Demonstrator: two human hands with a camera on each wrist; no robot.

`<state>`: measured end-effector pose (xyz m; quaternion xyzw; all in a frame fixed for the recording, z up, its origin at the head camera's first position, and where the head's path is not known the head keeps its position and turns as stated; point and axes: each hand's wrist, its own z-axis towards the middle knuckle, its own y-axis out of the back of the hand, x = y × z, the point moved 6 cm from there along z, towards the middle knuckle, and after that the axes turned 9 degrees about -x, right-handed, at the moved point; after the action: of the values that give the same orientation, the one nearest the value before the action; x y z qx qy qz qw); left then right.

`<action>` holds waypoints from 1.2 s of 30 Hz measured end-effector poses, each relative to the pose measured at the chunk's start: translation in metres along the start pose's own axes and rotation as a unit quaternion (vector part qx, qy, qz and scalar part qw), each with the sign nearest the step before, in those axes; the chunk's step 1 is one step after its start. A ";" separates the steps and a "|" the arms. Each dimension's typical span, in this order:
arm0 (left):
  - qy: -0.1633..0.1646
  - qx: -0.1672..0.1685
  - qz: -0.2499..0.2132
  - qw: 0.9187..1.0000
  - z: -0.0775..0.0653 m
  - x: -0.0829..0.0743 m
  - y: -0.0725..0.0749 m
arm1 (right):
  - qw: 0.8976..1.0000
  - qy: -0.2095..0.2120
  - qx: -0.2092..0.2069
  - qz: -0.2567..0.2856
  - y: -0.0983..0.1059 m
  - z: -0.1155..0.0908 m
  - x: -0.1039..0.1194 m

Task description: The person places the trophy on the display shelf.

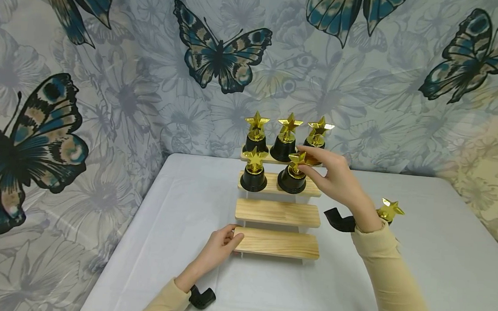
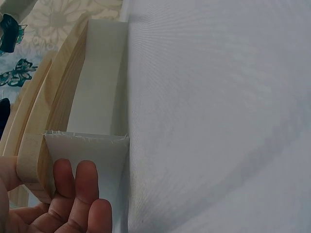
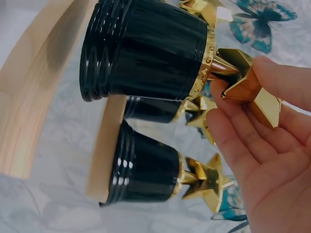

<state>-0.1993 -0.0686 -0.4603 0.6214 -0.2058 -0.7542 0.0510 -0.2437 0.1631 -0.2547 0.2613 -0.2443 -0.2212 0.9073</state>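
Note:
My right hand pinches the gold star of a star trophy at the second-highest step of a wooden tiered display stand. In the right wrist view, thumb and fingers hold that star while the black base points away from the palm. Left of it on the same step is another star trophy. My left hand grips the left end of the lowest board. Its thumb lies over the wood and its fingers curl beneath, beside the white support.
Along the top step stand three more trophies, the middle one near my right fingers. Another trophy shows behind my right wrist, partly hidden. A white cloth covers the table, and a butterfly-print curtain hangs behind.

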 end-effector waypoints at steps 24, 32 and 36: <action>-0.004 -0.006 0.021 1.000 -0.003 -0.018 0.003 | 0.996 -0.049 0.058 0.036 -0.026 0.010 -0.021; -0.004 -0.007 0.020 1.000 -0.006 -0.027 0.005 | 0.995 -0.055 0.068 0.045 -0.030 0.013 -0.024; 0.003 -0.006 0.019 1.000 -0.001 -0.004 0.000 | 0.994 -0.064 0.075 0.048 -0.031 0.014 -0.026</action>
<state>-0.1974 -0.0678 -0.4571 0.6193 -0.2131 -0.7525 0.0692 -0.2802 0.1478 -0.2714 0.3022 -0.3299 -0.1745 0.8771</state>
